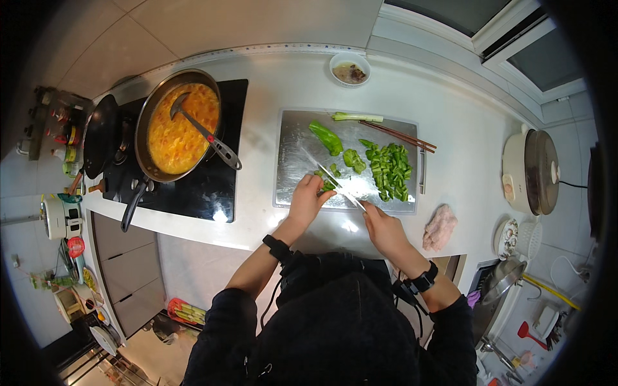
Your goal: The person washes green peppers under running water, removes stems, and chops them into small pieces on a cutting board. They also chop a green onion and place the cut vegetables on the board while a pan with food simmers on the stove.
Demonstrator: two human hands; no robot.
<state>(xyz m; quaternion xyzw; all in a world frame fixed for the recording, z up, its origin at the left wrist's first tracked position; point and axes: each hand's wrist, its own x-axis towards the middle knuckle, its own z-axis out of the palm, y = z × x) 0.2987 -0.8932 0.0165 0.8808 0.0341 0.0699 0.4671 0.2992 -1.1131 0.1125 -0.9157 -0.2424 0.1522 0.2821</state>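
Observation:
My right hand [385,228] grips the handle of a kitchen knife [345,194], whose blade slants up and left over a metal cutting board [299,140]. At the blade's left, my left hand [308,199] pinches a small piece of green pepper [327,186]; the fingers partly hide it. Beyond the blade lie a long piece of green pepper [326,138] and a shorter chunk [354,161]. A pile of chopped green pepper [390,171] covers the board's right side. Near the far edge rest a scallion stalk [357,117] and brown chopsticks [398,136], which jut past the board.
Left, a pan of orange-yellow soup [181,140] with a ladle [205,129] stands on a black cooktop [227,193], beside a black wok [101,137]. A small bowl [350,70] sits behind the board. A pink cloth [440,228] and a lidded electric cooker [531,172] are right.

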